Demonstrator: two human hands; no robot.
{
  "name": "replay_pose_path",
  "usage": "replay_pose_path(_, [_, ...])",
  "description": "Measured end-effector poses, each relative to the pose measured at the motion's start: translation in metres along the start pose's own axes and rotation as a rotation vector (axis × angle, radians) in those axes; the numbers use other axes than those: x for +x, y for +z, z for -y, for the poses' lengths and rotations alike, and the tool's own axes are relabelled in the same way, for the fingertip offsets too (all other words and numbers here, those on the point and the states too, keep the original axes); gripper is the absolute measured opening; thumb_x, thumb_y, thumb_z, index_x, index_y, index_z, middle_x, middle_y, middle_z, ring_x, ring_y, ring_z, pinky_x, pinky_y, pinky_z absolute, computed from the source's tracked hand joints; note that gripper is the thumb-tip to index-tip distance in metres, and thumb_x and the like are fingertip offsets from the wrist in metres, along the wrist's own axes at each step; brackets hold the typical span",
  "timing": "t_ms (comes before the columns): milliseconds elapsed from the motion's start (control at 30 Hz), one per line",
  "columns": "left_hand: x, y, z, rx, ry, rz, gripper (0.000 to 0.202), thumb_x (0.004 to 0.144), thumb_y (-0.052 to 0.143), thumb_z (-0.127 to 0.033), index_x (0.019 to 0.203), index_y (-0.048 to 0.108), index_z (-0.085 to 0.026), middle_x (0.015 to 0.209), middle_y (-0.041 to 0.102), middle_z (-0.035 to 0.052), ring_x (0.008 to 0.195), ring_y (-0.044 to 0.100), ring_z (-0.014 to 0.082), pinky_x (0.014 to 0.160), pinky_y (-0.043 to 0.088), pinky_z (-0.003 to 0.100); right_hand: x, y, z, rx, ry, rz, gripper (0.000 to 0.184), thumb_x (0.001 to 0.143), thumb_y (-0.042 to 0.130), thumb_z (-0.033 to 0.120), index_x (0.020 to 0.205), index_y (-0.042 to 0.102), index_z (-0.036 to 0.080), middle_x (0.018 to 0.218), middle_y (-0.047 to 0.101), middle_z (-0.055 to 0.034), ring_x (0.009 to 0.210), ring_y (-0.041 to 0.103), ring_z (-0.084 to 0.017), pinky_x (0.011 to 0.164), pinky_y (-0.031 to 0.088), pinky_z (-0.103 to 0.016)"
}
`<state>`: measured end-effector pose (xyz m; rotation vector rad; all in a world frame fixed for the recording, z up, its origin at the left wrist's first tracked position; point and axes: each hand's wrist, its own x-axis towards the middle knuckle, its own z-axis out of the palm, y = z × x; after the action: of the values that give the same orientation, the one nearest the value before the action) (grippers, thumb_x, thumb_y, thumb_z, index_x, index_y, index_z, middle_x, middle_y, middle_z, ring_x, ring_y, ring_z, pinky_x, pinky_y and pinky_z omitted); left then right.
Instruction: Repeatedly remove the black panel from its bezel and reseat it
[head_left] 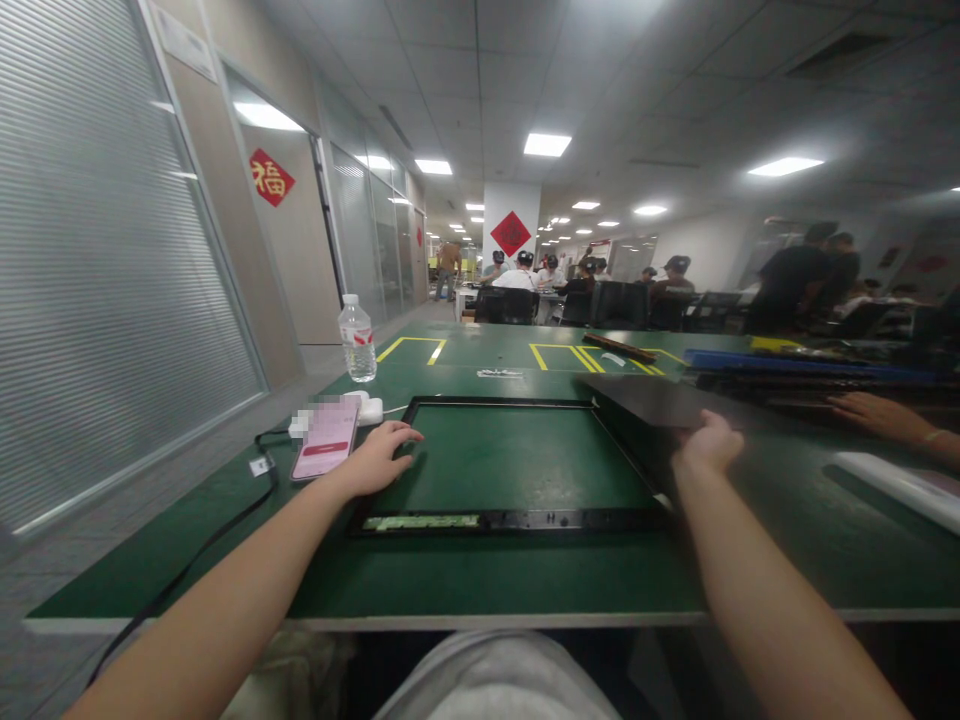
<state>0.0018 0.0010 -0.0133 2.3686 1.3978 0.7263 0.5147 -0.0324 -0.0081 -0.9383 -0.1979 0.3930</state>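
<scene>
A black rectangular frame (570, 519) lies flat on the green table, the tabletop showing through its middle. A pale green circuit strip (421, 522) sits along the left part of its near side. My left hand (384, 458) rests at the frame's left side, fingers stretched out and holding nothing. In my right hand (709, 443) is the edge of a thin dark panel (645, 398), tilted over the frame's right side. The panel is blurred, and its lower part is partly hidden by my hand.
A phone (328, 440) and a white charger (364, 408) with a cable lie left of the frame, near a water bottle (358, 340). Another person's hand (885, 415) reaches in at right, above a white bar (900, 485). Long blue strips (795, 364) lie behind.
</scene>
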Motion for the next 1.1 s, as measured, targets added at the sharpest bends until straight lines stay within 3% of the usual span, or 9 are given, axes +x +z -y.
replay_pose_path(100, [0.001, 0.002, 0.003, 0.006, 0.006, -0.001, 0.043, 0.072, 0.061, -0.037, 0.109, 0.071, -0.02, 0.126, 0.058, 0.0147, 0.123, 0.053, 0.0351, 0.111, 0.035, 0.049, 0.002, 0.001, -0.003, -0.004, -0.094, -0.102, 0.023, 0.071, 0.055, 0.024, 0.091, 0.045, 0.026, 0.101, 0.063, 0.0003, 0.09, 0.067, -0.018, 0.069, 0.063, -0.033])
replay_pose_path(200, [0.002, 0.004, 0.006, 0.012, 0.008, -0.003, 0.042, 0.072, 0.061, -0.037, 0.109, 0.071, -0.02, 0.126, 0.057, 0.0146, 0.123, 0.053, 0.0352, 0.112, 0.035, 0.049, 0.006, 0.0, -0.007, -0.04, -0.11, -0.097, 0.023, 0.069, 0.055, 0.025, 0.088, 0.043, 0.026, 0.102, 0.063, -0.0009, 0.095, 0.066, -0.02, 0.073, 0.062, -0.036])
replay_pose_path(433, [0.002, 0.004, 0.007, 0.012, 0.003, 0.008, 0.043, 0.073, 0.061, -0.042, 0.109, 0.072, -0.021, 0.127, 0.057, 0.014, 0.124, 0.052, 0.0351, 0.111, 0.035, 0.049, 0.008, 0.001, -0.013, -0.03, -0.005, -0.115, 0.026, 0.069, 0.053, 0.021, 0.093, 0.045, 0.026, 0.107, 0.063, -0.0002, 0.097, 0.066, -0.018, 0.074, 0.062, -0.034])
replay_pose_path(600, [0.002, 0.003, 0.005, -0.001, 0.016, -0.003, 0.043, 0.072, 0.062, -0.045, 0.106, 0.072, -0.021, 0.125, 0.058, 0.0136, 0.123, 0.053, 0.0359, 0.112, 0.035, 0.049, 0.015, -0.003, -0.018, 0.01, 0.112, -0.117, 0.027, 0.072, 0.051, 0.012, 0.096, 0.051, 0.024, 0.105, 0.065, 0.001, 0.089, 0.067, -0.013, 0.07, 0.061, -0.029])
replay_pose_path(833, [0.001, 0.004, 0.006, 0.024, 0.02, 0.01, 0.043, 0.073, 0.061, -0.046, 0.108, 0.073, -0.023, 0.127, 0.058, 0.0119, 0.124, 0.052, 0.0351, 0.112, 0.036, 0.048, 0.03, -0.015, -0.029, -0.001, 0.171, -0.136, 0.027, 0.073, 0.053, 0.007, 0.097, 0.054, 0.021, 0.098, 0.067, 0.0008, 0.076, 0.067, -0.012, 0.067, 0.06, -0.029])
replay_pose_path(1100, [-0.001, 0.004, 0.006, 0.044, 0.017, 0.026, 0.042, 0.074, 0.06, -0.042, 0.109, 0.073, -0.022, 0.131, 0.055, 0.0142, 0.126, 0.05, 0.037, 0.112, 0.034, 0.051, 0.037, -0.018, -0.029, 0.062, 0.256, -0.033, 0.028, 0.08, 0.05, 0.002, 0.1, 0.057, 0.02, 0.092, 0.068, 0.0006, 0.069, 0.066, -0.01, 0.068, 0.06, -0.026])
